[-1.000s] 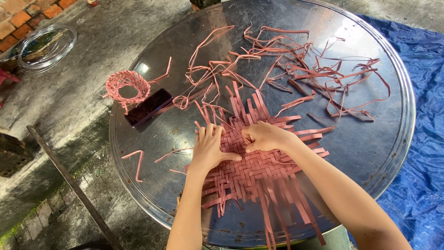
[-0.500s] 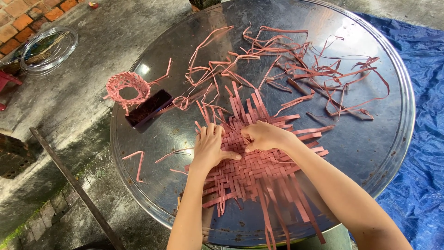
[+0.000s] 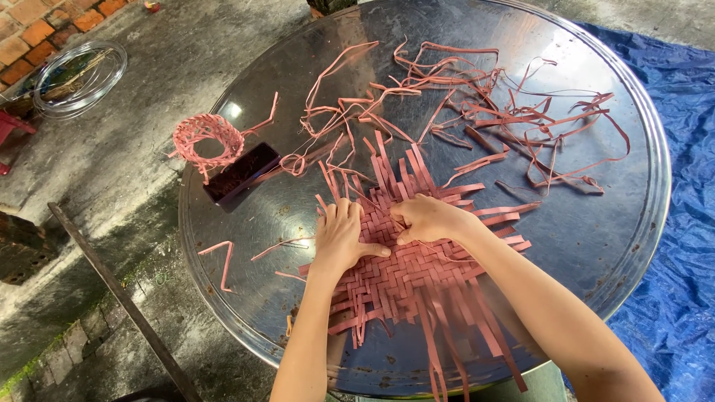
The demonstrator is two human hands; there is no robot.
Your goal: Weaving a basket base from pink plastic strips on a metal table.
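A concrete floor (image 3: 112,149) outdoors, with a blue tarp (image 3: 678,186) at the right, holds a round metal worktop (image 3: 611,246). On its near middle lies a half-woven mat (image 3: 417,279) of pink strips. Loose pink strips (image 3: 514,112) sprawl beyond it. The left hand (image 3: 339,238) presses flat on the mat, grip released. The right hand (image 3: 428,218) pinches a strip at the mat's far edge. A small coil of strip (image 3: 207,139) sits at the left.

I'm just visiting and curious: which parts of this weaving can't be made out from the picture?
- Head view: the woven pink mat beneath the left hand and right hand is covered by them.
- The mat's loose strip ends run past the bottom edge.
- What the right hand's fingertips pinch is too small to tell.
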